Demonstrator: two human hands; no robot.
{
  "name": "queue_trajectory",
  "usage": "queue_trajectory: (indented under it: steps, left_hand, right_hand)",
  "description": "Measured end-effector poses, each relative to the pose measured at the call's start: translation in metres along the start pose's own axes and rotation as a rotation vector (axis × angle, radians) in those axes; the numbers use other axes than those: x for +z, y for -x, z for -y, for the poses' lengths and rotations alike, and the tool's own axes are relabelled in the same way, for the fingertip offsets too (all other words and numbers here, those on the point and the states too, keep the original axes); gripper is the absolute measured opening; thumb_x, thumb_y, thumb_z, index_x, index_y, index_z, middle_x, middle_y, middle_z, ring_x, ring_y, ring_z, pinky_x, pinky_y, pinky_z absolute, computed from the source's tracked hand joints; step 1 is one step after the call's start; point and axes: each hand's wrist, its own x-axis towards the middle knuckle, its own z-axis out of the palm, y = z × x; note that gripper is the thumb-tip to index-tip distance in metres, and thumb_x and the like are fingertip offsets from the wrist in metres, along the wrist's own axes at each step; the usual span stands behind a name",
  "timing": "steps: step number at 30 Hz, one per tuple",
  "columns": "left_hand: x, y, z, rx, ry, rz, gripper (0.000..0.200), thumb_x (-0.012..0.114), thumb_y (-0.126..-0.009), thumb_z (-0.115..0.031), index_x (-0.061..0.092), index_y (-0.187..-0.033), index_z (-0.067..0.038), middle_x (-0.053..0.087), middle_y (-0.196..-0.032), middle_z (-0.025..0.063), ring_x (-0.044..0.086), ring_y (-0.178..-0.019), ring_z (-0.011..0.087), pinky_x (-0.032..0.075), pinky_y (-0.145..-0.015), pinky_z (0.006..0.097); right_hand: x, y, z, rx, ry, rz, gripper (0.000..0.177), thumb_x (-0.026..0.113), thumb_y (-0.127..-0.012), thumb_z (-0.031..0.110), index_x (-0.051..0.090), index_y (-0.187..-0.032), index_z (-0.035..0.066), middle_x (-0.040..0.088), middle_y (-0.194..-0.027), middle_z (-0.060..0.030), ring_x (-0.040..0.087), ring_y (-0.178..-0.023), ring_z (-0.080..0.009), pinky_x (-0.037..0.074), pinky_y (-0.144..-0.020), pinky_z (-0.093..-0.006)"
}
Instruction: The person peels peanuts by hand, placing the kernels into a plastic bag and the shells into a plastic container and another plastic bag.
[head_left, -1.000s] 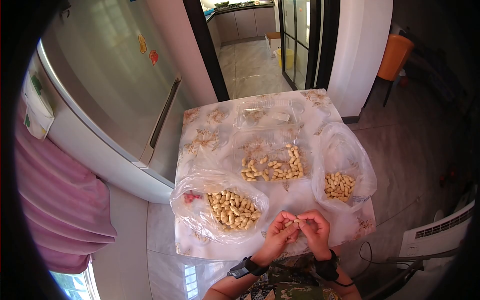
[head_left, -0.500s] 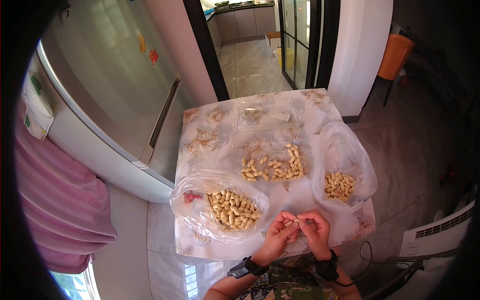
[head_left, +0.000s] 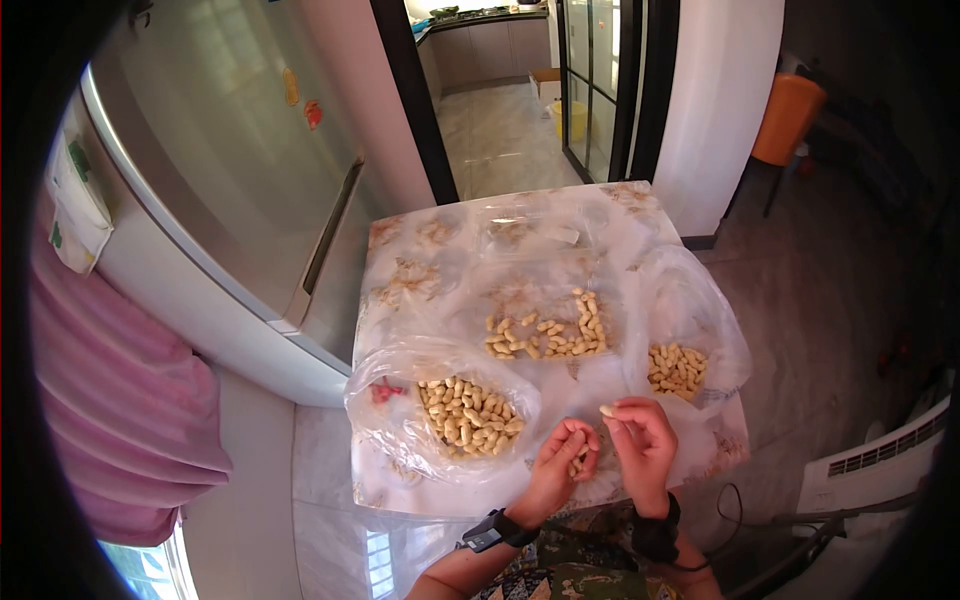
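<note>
Between thumb and fingertips, my right hand (head_left: 648, 448) pinches a peanut (head_left: 607, 410) just above the table's near edge. To its left, my left hand (head_left: 560, 468) is curled closed, with peanuts (head_left: 579, 459) showing in its fingers. Left of the hands lies an open clear plastic bag (head_left: 385, 430) heaped with peanuts in their shells. A second plastic bag (head_left: 690, 300), on the right, holds a smaller pile. Beyond my hands, a clear plastic box (head_left: 540, 290) contains several peanuts along its near and right sides, its lid (head_left: 530, 225) folded back.
Everything stands on a small table with a flowered cloth (head_left: 400, 285). A fridge (head_left: 230, 150) is close on the left. Past the table a doorway leads to a kitchen, and an orange chair (head_left: 790, 118) stands at the far right. A white appliance (head_left: 875, 455) sits at lower right.
My hands were together at one peanut and have moved apart. The right hand has lifted slightly up and right with a peanut in its fingertips; the left stays low, curled.
</note>
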Motion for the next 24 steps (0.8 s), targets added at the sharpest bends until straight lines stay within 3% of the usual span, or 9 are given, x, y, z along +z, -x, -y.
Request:
queue_trajectory:
  steps: [3, 6, 10, 16, 24]
  left_hand:
    - [-0.003, 0.000, 0.000, -0.015, 0.022, 0.012, 0.013, 0.043, -0.103, -0.019, 0.052, -0.105, -0.009, 0.056, -0.091, 0.0026, 0.045, -0.061, 0.0084, 0.033, -0.051, 0.0214]
    - [-0.004, 0.000, 0.000, -0.009, 0.003, 0.011, 0.014, 0.043, -0.103, -0.019, 0.051, -0.105, -0.008, 0.056, -0.091, 0.0028, 0.046, -0.062, 0.0085, 0.033, -0.051, 0.0212]
    - [-0.009, -0.002, 0.005, 0.009, 0.006, 0.030, 0.014, 0.044, -0.103, -0.020, 0.052, -0.105, -0.008, 0.057, -0.091, 0.0028, 0.046, -0.062, 0.0085, 0.032, -0.051, 0.0211]
    - [-0.012, -0.002, 0.006, 0.001, 0.036, 0.041, 0.018, 0.044, -0.102, -0.023, 0.051, -0.105, -0.007, 0.057, -0.090, 0.0042, 0.045, -0.061, 0.0096, 0.033, -0.050, 0.0226]
    - [-0.002, -0.001, -0.001, 0.015, 0.043, 0.006, 0.029, 0.040, -0.103, -0.032, 0.050, -0.105, -0.005, 0.055, -0.084, 0.0044, 0.045, -0.061, 0.0108, 0.034, -0.051, 0.0228]
  right_hand:
    - [0.008, -0.023, 0.011, -0.076, 0.088, 0.074, 0.018, 0.060, -0.085, -0.012, 0.060, -0.099, -0.001, 0.055, -0.111, -0.0109, 0.057, -0.103, -0.0155, 0.050, -0.086, -0.0269]
    - [0.016, -0.045, 0.006, -0.167, 0.160, 0.125, 0.025, 0.062, -0.083, -0.006, 0.061, -0.108, -0.001, 0.058, -0.113, -0.0122, 0.061, -0.096, -0.0173, 0.050, -0.082, -0.0270]
    - [0.032, -0.060, -0.001, -0.065, 0.140, 0.143, 0.038, 0.062, -0.083, -0.005, 0.056, -0.120, 0.001, 0.057, -0.123, -0.0117, 0.062, -0.087, -0.0164, 0.052, -0.076, -0.0277]
    - [0.028, -0.060, -0.024, -0.059, 0.433, 0.244, 0.037, 0.061, -0.082, -0.004, 0.058, -0.117, 0.004, 0.056, -0.121, -0.0116, 0.062, -0.077, -0.0188, 0.051, -0.064, -0.0292]
    - [0.025, -0.062, -0.028, -0.105, 0.452, 0.285, 0.035, 0.060, -0.081, -0.004, 0.058, -0.115, 0.004, 0.056, -0.110, -0.0120, 0.062, -0.078, -0.0208, 0.051, -0.065, -0.0299]
